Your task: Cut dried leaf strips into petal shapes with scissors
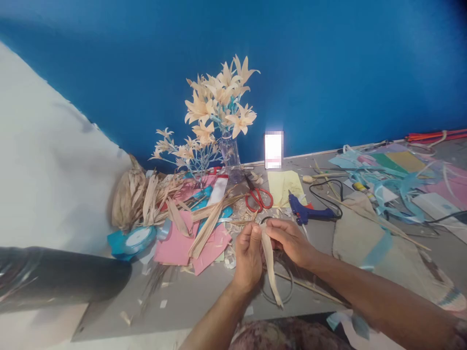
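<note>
Between my two hands a pale strip of dried corn husk (269, 267) hangs down, its upper end pinched in the fingers. My left hand (249, 250) is closed, thumb against the fingers, at the husk's left edge. From the other side, my right hand (290, 240) grips the top of the same strip with thumb and fingertips. Behind and below the hands lies a thin grey ring (291, 287), partly hidden by them. Just beyond are red-handled scissors (258, 199) and a blue glue gun (310, 211).
A clear vase (230, 160) of husk flowers (221, 97) stands by the blue wall. Left lie bundled husks (128, 199), pink paper (175, 248) and a blue ribbon roll (136, 240). A lit phone (273, 150) leans at the back. Cloth (359, 233) and ribbons (392, 194) lie right.
</note>
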Demonstrator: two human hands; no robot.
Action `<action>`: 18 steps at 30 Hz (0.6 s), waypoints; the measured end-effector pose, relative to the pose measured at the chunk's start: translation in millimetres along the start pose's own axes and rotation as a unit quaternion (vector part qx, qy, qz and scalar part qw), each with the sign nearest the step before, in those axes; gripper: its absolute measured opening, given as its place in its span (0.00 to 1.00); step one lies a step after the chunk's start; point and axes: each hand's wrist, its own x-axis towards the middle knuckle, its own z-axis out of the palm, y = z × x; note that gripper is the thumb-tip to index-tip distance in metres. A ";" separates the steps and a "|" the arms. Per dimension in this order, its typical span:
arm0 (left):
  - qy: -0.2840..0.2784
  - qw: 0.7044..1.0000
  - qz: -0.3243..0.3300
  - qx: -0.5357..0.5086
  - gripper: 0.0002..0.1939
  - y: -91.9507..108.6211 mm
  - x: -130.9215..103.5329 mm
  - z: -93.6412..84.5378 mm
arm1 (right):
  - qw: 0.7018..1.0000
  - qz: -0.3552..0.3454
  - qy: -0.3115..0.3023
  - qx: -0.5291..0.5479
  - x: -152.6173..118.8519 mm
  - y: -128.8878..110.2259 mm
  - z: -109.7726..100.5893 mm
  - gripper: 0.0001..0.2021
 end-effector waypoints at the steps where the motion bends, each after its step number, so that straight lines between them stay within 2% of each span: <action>1: -0.001 1.000 -0.002 -0.014 0.25 -1.6 -0.4 0.3 | 1.000 -0.010 0.011 -0.014 -0.4 0.6 0.5 0.21; 4: 0.017 1.000 -0.005 -0.004 0.23 -3.7 -0.3 -0.4 | 0.997 -0.036 0.029 -0.059 -1.6 -0.8 0.7 0.23; 7: 0.060 0.997 0.034 0.046 0.23 -1.6 1.9 -1.5 | 0.999 -0.026 -0.012 -0.044 -0.8 -4.0 0.0 0.22; 9: 0.077 0.996 0.038 0.034 0.24 0.6 3.7 -1.1 | 0.999 -0.012 -0.020 -0.039 1.1 -5.5 -0.3 0.20; 11: 0.068 0.997 0.011 -0.020 0.25 2.2 5.0 0.1 | 1.000 0.006 -0.015 -0.013 3.3 -6.5 -0.3 0.19; 14: 0.036 0.996 -0.024 -0.080 0.26 4.2 5.0 1.0 | 0.996 0.029 -0.041 0.069 5.6 -7.7 -0.2 0.19; 16: 0.029 0.996 -0.047 -0.074 0.25 6.8 3.4 -0.8 | 0.995 0.023 -0.050 0.082 5.9 -8.4 -0.4 0.19; 18: 0.013 0.996 -0.071 -0.047 0.25 11.1 1.5 -4.8 | 0.998 0.002 -0.049 0.037 5.3 -9.2 -1.1 0.19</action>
